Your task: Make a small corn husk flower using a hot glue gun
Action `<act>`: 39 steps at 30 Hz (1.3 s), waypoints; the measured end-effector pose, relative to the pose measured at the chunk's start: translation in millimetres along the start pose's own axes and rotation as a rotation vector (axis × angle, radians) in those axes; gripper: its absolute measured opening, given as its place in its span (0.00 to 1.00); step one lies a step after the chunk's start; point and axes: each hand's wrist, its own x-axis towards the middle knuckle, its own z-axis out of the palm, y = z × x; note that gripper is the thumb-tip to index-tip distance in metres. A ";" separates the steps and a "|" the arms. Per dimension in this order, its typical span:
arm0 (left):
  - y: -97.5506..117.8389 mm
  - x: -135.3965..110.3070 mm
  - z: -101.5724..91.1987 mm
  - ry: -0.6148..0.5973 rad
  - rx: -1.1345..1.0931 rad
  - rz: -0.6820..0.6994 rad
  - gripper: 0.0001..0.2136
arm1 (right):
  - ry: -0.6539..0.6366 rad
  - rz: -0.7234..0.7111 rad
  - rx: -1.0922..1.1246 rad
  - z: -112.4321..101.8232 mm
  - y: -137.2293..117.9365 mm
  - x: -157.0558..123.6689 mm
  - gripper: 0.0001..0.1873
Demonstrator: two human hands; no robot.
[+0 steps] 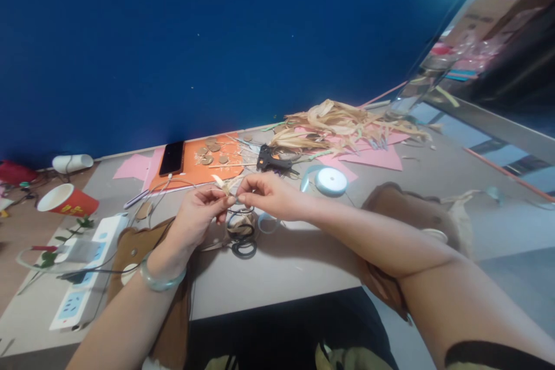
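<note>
Left hand [197, 217] pinches a husk piece [224, 186], seemingly unfinished; right hand [269, 193] pinches (on what, unclear); loose husks [327, 118] lie far right.

This looks like a craft workshop: the grey flat-topped bench [295, 266] carries a black plastic glue gun [269, 160] at centre, straw-coloured dried husks [332, 118] right of centre, and a long white power strip [74, 302] lower left.

Mid-frame, the left hand [200, 211] partly hides the strip [219, 182]; upper right, the blurred box [485, 16] is cut off.
</note>
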 end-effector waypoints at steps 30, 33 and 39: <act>9.9 -6.4 7.4 -0.104 0.216 -0.037 0.13 | -0.157 0.085 -0.068 -9.9 -5.0 0.4 0.05; 9.6 -6.5 7.4 -0.065 0.229 -0.031 0.13 | -0.083 0.080 -0.126 -2.6 -0.8 1.2 0.08; -1.9 0.0 1.3 0.012 0.090 0.035 0.13 | 0.035 0.064 -0.127 9.5 6.1 0.8 0.05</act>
